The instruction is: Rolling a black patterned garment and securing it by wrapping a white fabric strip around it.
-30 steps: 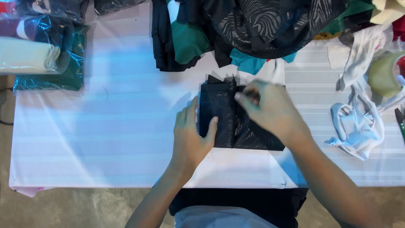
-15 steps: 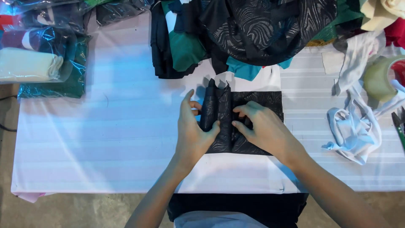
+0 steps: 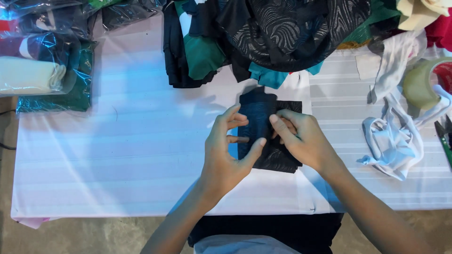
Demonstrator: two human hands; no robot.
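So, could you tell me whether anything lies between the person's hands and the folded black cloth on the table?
Nothing visible does. The left hand and the right hand are both already on the folded black cloth, gripping it from either side.

Both forearms are bare, with no sleeves, watch or rings showing on the left hand [image 3: 226, 157] or the right hand [image 3: 301, 141]. At the near edge, the torso wears a black garment over pale grey fabric below.
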